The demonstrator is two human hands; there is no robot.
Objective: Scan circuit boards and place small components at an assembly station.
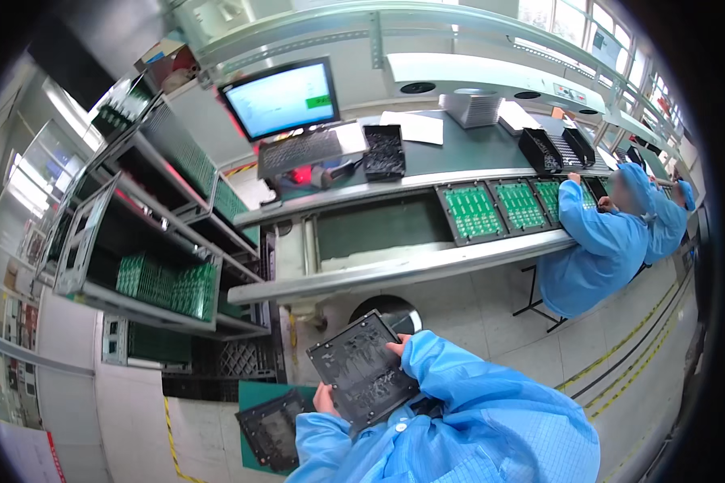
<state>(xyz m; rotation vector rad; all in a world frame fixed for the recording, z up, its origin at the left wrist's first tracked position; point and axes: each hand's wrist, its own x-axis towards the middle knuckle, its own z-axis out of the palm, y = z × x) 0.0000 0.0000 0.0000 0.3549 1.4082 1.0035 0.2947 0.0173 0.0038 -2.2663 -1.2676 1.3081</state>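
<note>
A black rectangular carrier frame [364, 369] with small fasteners round its rim is held in front of my body, tilted. My left hand [325, 401] grips its lower left edge, and my right hand [398, 345] closes on its upper right edge. The carrier has a worn grey recessed face, and I see no green board in it. Beside my left sleeve, more black carriers [272, 431] lie on a green surface [250, 394], partly hidden by my arm.
Ahead runs a conveyor rail [411, 264] with green circuit boards [472, 211] in black carriers. A round stool [388, 310] stands below it. Racks of boards [169, 282] are at the left. A monitor [280, 98] and black parts bin [384, 153] stand behind; co-workers [596, 249] sit right.
</note>
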